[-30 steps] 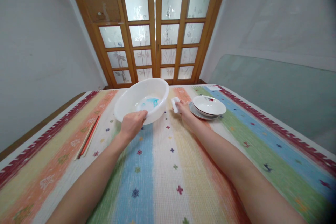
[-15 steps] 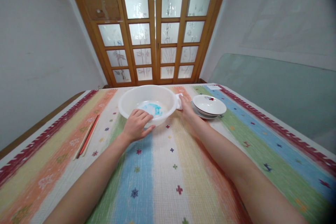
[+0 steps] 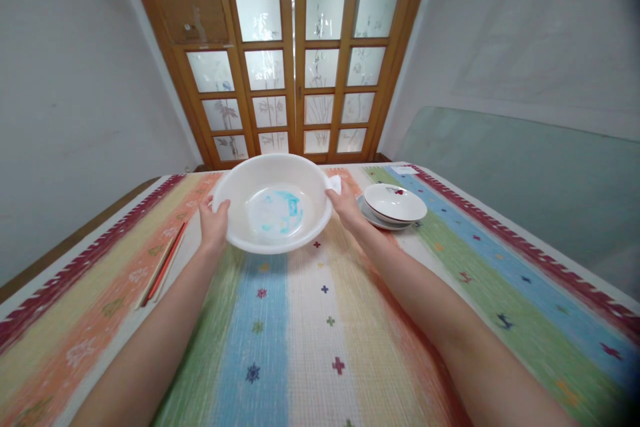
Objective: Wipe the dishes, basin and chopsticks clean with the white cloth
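A round white basin (image 3: 240,210) with a blue pattern on its bottom is tilted toward me over the table. My left hand (image 3: 214,220) grips its left rim, thumb on the near side. At the right rim my right hand (image 3: 344,201) holds the basin together with a small white cloth or tissue (image 3: 333,183). Just right of that hand, white bowls (image 3: 395,203) stand stacked on a plate (image 3: 367,212). Chopsticks (image 3: 163,270), some red and some pale, lie left of my left forearm.
A striped, patterned cloth (image 3: 310,360) covers the table. Wooden doors with glass panes (image 3: 295,80) stand beyond its far edge. A pale green panel (image 3: 525,180) is on the right, and a small white paper (image 3: 405,170) lies at the far right corner.
My left hand has moved from the basin's near rim to its left side and taken hold. The basin has been raised and tipped toward me, with my right hand still at its right rim.
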